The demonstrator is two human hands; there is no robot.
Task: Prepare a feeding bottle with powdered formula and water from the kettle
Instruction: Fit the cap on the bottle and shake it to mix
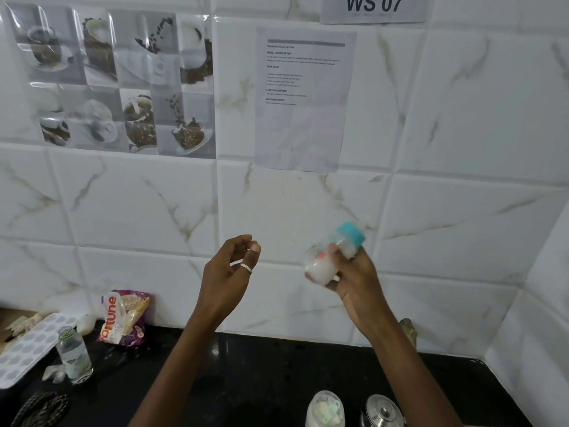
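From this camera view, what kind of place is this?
Probably a kitchen counter set up as a recording workstation: black countertop, marble-look wall tiles, a steel kettle, and a "WS 07" sign above a taped instruction sheet.

Both arms raised; left hand (229,272) loosely curled and empty, right hand (354,274) clenched, gripping.

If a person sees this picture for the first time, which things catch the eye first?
First the feeding bottle with a teal cap, blurred, tilted and milky white inside, held up by the right hand before the tiled wall. Beside it the left hand hangs half open, holding nothing. Above, a printed sheet is stuck on the wall.
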